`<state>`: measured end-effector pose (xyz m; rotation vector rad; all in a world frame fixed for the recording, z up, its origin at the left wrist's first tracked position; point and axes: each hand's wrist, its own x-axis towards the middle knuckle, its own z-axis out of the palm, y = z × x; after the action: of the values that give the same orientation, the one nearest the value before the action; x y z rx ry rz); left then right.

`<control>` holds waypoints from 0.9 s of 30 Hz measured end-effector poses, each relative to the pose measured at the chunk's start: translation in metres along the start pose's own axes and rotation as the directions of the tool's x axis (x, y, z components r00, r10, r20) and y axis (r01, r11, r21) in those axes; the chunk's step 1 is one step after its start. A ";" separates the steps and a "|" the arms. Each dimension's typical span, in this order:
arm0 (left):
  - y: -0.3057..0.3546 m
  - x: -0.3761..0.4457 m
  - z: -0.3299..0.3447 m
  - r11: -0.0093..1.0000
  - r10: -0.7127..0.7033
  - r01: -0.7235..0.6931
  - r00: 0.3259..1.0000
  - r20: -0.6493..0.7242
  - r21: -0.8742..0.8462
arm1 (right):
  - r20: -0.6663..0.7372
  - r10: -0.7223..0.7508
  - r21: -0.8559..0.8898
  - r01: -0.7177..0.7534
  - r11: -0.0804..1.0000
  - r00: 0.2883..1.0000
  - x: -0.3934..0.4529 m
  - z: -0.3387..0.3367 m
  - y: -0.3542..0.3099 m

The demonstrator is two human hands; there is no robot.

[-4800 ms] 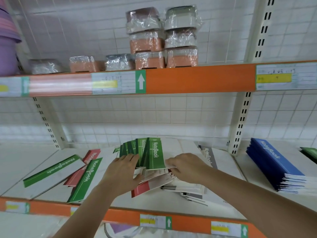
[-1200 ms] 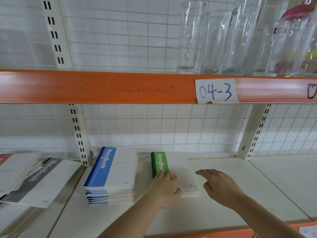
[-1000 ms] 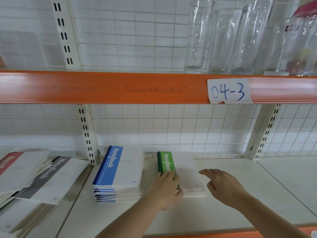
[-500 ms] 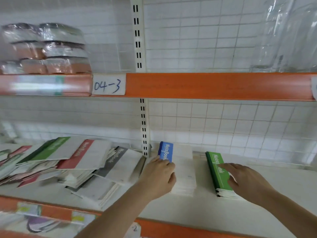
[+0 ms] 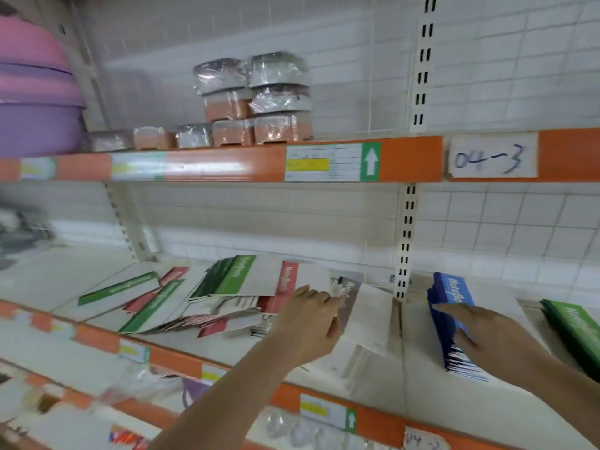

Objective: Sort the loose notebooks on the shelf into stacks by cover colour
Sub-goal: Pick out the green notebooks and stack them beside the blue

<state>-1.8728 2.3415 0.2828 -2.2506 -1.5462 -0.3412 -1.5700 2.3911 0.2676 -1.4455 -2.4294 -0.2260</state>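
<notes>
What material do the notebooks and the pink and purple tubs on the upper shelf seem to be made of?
Notebooks: probably paper with thin card covers, matte; the loose ones fan and bend, and page edges show white. Tubs: likely moulded plastic, smooth with a soft sheen, nested with rounded rims. Blur leaves both uncertain.

Both forearms are bare, with no sleeve in view. The left hand (image 5: pixel 306 323) and right hand (image 5: pixel 496 336) wear no gloves, rings, watch or bands. The picture is blurred, so finer marks cannot be told.
</notes>
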 end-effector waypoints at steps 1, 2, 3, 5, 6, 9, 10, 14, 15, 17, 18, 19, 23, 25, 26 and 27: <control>-0.016 -0.008 0.000 1.000 -0.004 0.004 1.000 -0.003 0.010 | 0.010 -0.012 -0.017 0.012 1.000 1.000 0.008 0.006 -0.015; -0.032 -0.015 0.000 1.000 -0.012 0.012 1.000 -0.004 0.015 | -0.008 -0.033 0.014 0.033 0.999 0.999 0.015 0.009 -0.030; -0.047 -0.021 -0.001 1.000 -0.016 0.016 1.000 -0.006 0.021 | -0.049 -0.063 0.072 0.066 0.995 0.997 0.024 0.009 -0.046; -0.075 -0.033 0.000 0.999 -0.017 0.017 1.000 -0.015 0.027 | -0.108 -0.106 0.065 0.114 0.991 0.988 0.038 0.014 -0.075; -0.088 -0.040 0.000 0.999 -0.021 0.022 1.000 -0.013 0.027 | -0.092 -0.117 0.031 0.120 0.992 0.989 0.045 0.013 -0.091; -0.125 -0.059 0.004 0.999 -0.038 0.038 0.999 -0.005 0.018 | -0.031 -0.099 0.012 0.100 0.995 0.995 0.067 0.016 -0.139; -0.138 -0.065 0.005 0.999 -0.045 0.045 0.999 -0.011 0.014 | -0.063 -0.129 0.012 0.130 0.991 0.990 0.076 0.017 -0.153; -0.182 -0.085 0.007 0.996 -0.084 0.084 0.995 -0.050 -0.002 | 0.064 -0.138 0.111 0.130 0.985 0.988 0.107 0.031 -0.206; -0.191 -0.089 0.009 0.996 -0.091 0.091 0.994 -0.059 -0.008 | 0.089 -0.154 0.122 0.142 0.982 0.984 0.116 0.034 -0.218; -0.207 -0.096 0.010 0.995 -0.103 0.102 0.993 -0.059 -0.021 | 0.109 -0.185 0.126 0.171 0.977 0.977 0.133 0.040 -0.245; -0.213 -0.100 0.010 0.994 -0.108 0.107 0.992 -0.057 -0.023 | 0.126 -0.197 0.135 0.180 0.974 0.972 0.142 0.045 -0.256; -0.218 -0.102 0.011 0.994 -0.113 0.111 0.992 -0.059 -0.022 | 0.140 -0.214 0.145 0.194 0.970 0.967 0.152 0.052 -0.266; -0.234 -0.111 0.015 0.990 -0.141 0.142 0.988 -0.055 -0.001 | 0.258 -0.240 0.182 0.197 0.963 0.936 0.180 0.080 -0.287; -0.240 -0.114 0.016 0.989 -0.150 0.150 0.987 -0.049 -0.003 | 0.300 -0.228 0.192 0.175 0.966 0.926 0.187 0.089 -0.291; -0.243 -0.115 0.017 0.989 -0.151 0.151 0.988 -0.045 -0.009 | 0.307 -0.224 0.184 0.174 0.967 0.925 0.189 0.093 -0.292; -0.246 -0.116 0.017 0.989 -0.148 0.148 0.988 -0.046 -0.011 | 0.304 -0.223 0.173 0.176 0.969 0.926 0.190 0.096 -0.293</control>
<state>-2.1439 2.3299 0.2637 -2.1226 -1.6948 -0.4381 -1.9291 2.4354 0.2472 -1.2531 -2.7908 0.1525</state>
